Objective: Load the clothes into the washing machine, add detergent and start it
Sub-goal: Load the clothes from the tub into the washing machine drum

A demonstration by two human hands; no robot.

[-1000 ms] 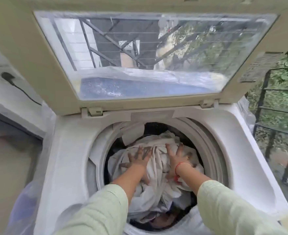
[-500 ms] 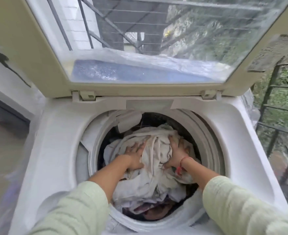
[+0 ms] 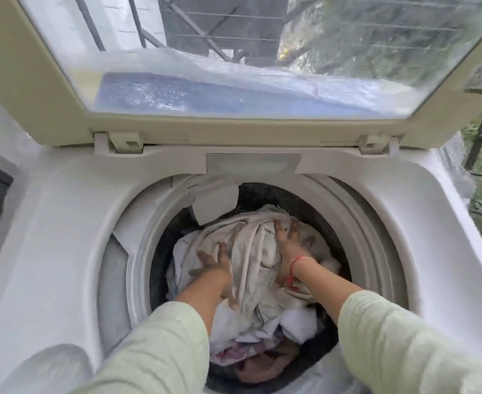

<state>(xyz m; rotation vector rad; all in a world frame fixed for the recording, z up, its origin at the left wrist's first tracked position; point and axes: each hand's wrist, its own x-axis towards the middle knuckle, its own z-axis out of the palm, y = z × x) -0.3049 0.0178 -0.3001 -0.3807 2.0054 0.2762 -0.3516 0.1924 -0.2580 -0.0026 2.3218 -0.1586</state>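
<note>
As both hands pushed deeper than a second before, the clothes (image 3: pixel 251 268) sat lower in the washing machine (image 3: pixel 63 223) drum. Left hand (image 3: pixel 215 265) and right hand (image 3: pixel 289 245) lay flat, fingers spread, gripping nothing. Loading looked nearly done; detergent not yet added.

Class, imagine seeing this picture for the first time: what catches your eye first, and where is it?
Two hands, the left hand and right hand, press flat on a heap of pale clothes in the round drum at centre. Above them the washing machine's lid stands open, its clear window filling the top.
</note>
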